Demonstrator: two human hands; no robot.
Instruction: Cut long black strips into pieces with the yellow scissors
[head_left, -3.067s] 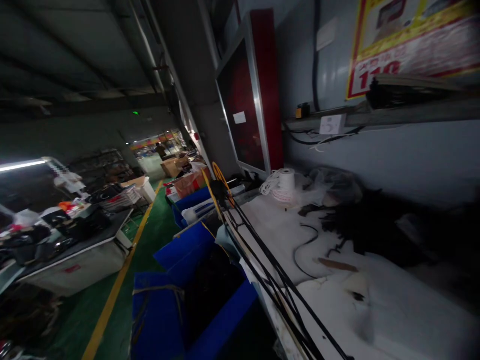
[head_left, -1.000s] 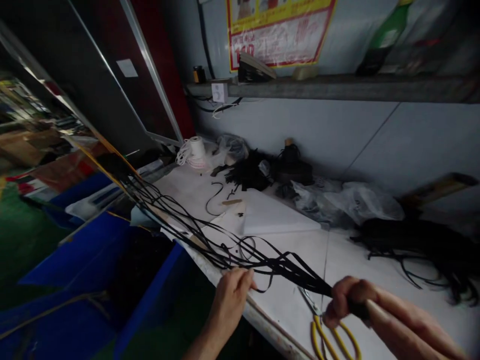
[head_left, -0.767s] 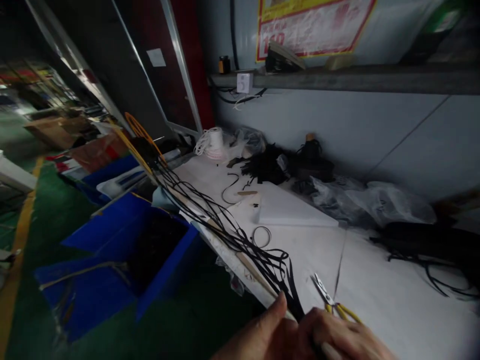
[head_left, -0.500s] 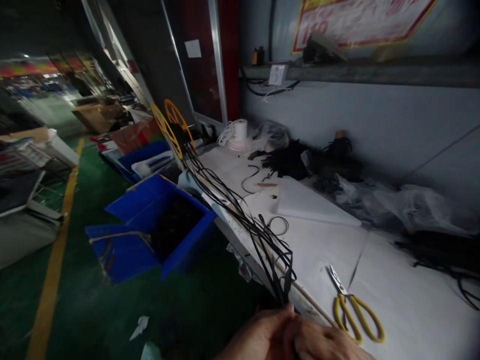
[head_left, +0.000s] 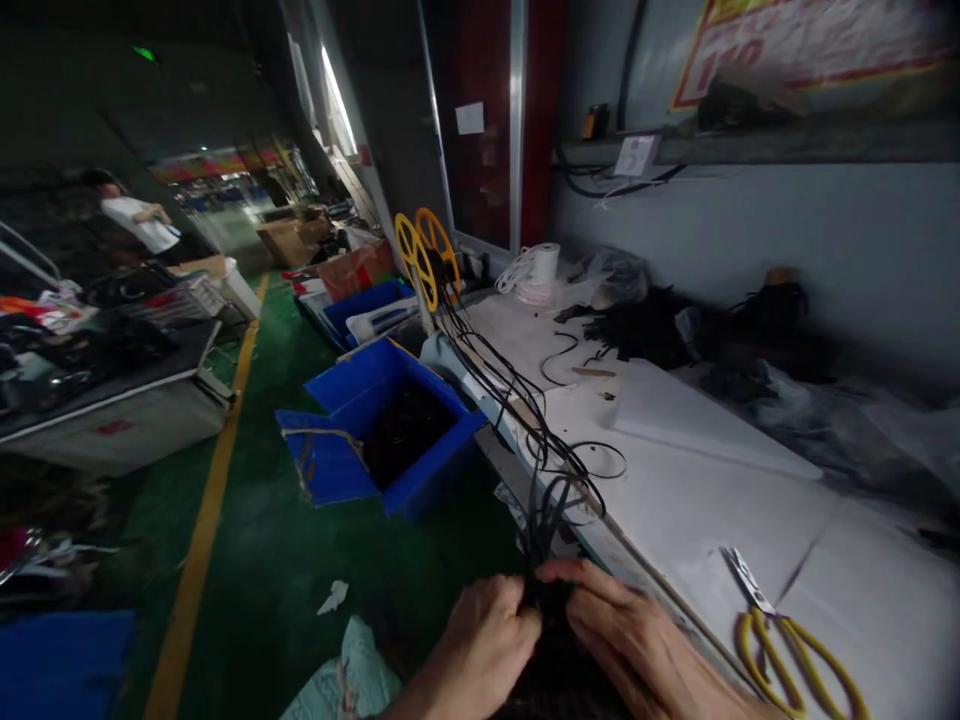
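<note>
Hands: the left hand (head_left: 480, 640) and the right hand (head_left: 634, 640) are seen pressed together off the table's near edge, fingers closed on one end of the black strands (head_left: 546, 505).
Where the strands lie: they are drawn from the hands up over the table (head_left: 712, 500) edge and back to the yellow reels (head_left: 424, 255) at its far corner.
Progress: one end appears to have been gathered into a single bunch. The rest is judged ungathered, with several loops left slack on the tabletop and the long run strung out to the reels.
Strands: thin, flat and matt black, apparently limp like narrow strap or cord. The exact material cannot be told in the dim light.
Scissors: the yellow-handled scissors (head_left: 787, 640) are left untouched on the table, just right of the hands.
Table surface: pale, smooth sheeting is laid over it, with a white foam-like slab (head_left: 697, 420) farther back.
Nearby: a blue bin (head_left: 397, 430) of rigid plastic, filled with dark material, is set on the green floor beside the table. A white cord spool (head_left: 541, 272) is stood near the wall.
</note>
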